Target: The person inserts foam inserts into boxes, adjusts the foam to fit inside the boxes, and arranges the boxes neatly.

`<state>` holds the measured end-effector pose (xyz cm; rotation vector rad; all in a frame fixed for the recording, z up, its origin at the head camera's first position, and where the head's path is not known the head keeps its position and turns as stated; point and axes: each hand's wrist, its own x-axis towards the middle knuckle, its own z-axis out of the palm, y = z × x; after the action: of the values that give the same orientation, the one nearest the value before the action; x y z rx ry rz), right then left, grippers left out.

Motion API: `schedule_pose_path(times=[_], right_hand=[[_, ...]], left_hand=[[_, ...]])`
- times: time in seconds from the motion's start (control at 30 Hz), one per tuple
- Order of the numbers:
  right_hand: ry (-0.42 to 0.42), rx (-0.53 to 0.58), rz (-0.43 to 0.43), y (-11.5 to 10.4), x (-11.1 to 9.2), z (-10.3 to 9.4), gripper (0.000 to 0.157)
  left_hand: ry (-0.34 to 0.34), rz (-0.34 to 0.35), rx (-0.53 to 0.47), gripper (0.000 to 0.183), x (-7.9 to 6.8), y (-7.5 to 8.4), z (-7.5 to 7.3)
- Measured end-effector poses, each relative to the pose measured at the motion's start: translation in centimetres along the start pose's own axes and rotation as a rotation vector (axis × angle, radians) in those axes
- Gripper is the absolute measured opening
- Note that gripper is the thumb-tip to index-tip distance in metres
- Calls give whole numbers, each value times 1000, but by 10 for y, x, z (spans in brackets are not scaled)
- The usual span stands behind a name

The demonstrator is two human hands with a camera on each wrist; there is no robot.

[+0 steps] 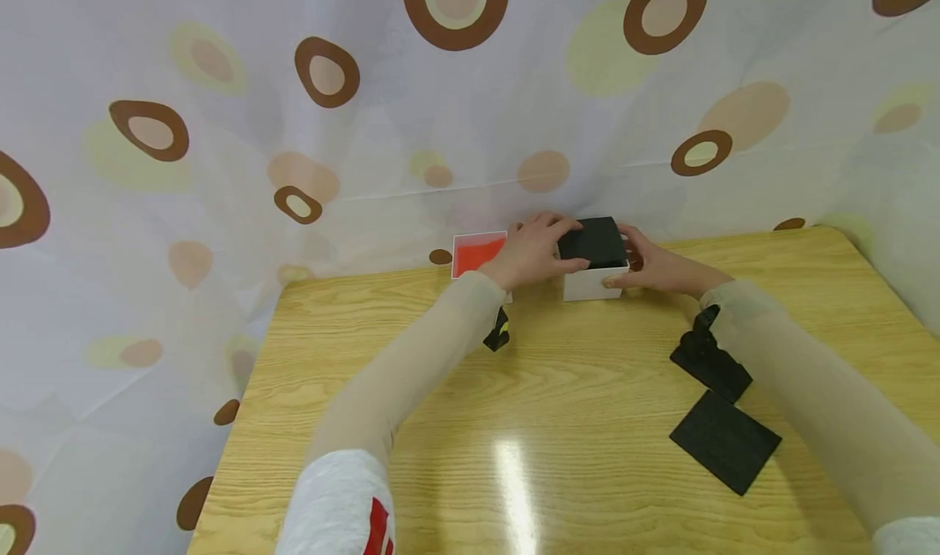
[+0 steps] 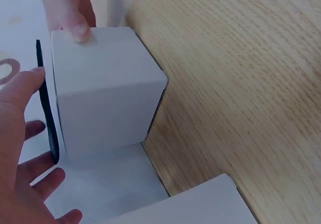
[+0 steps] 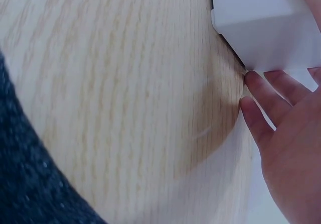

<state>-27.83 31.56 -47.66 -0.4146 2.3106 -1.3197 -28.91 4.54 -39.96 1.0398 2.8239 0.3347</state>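
Note:
A small white box [image 1: 591,285] stands near the back edge of the table, with a black foam sheet [image 1: 596,243] over its top. My left hand [image 1: 534,251] reaches across from the left, its thumb and fingertips touching the sheet. Seen edge-on in the left wrist view, the foam sheet [image 2: 47,108] lies close along the white box [image 2: 108,93]. My right hand [image 1: 664,268] holds the box from the right, thumb on the front wall and fingers at the right side. Part of a white tray-like box [image 1: 477,253] with a red inside is hidden behind my left hand.
On the right of the wooden table [image 1: 573,424] lies a flat black sheet [image 1: 725,441]. Another black flat piece [image 1: 712,371] is beneath my right wrist, partly covered by the strap. A patterned curtain [image 1: 382,147] hangs right behind the table.

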Motion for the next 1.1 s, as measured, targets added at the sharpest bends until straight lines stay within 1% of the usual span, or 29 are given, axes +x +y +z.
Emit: schedule_pose_path(times=[0.1,0.2,0.4,0.5,0.57,0.63,0.73,0.87,0.97,1.03,1.1], right_hand=[[0,-1,6,-1,1,0,105],[1,-10,7,-4,0,1,106],[-7,-14,-10,-6,-2,7,104],[-2,-19,-11,-6,-3,8,104],[4,-27,-8,-7,-4,8,104],[8,-39,-1,-6,-5,7,106],[10,-56,-1,-6,-5,6,107],[12,-69,-32,-6,-4,4,104],[13,-64,-61,-5,-4,4,101],[15,-70,-70,-3,-3,3,101],[7,-54,-71,-2,-3,3,101]], left_hand=[[-29,8,-7,65,1,-2,0],[-36,13,-11,63,1,-3,1],[-56,23,-27,60,0,-1,10],[-65,15,-43,59,0,0,14],[-68,12,-34,58,1,1,16],[-72,16,-3,57,2,3,17],[-67,38,83,59,3,6,17],[-28,108,166,64,3,12,21],[-1,173,209,62,4,17,25],[-1,196,243,59,4,19,29],[-19,195,266,55,5,21,33]])
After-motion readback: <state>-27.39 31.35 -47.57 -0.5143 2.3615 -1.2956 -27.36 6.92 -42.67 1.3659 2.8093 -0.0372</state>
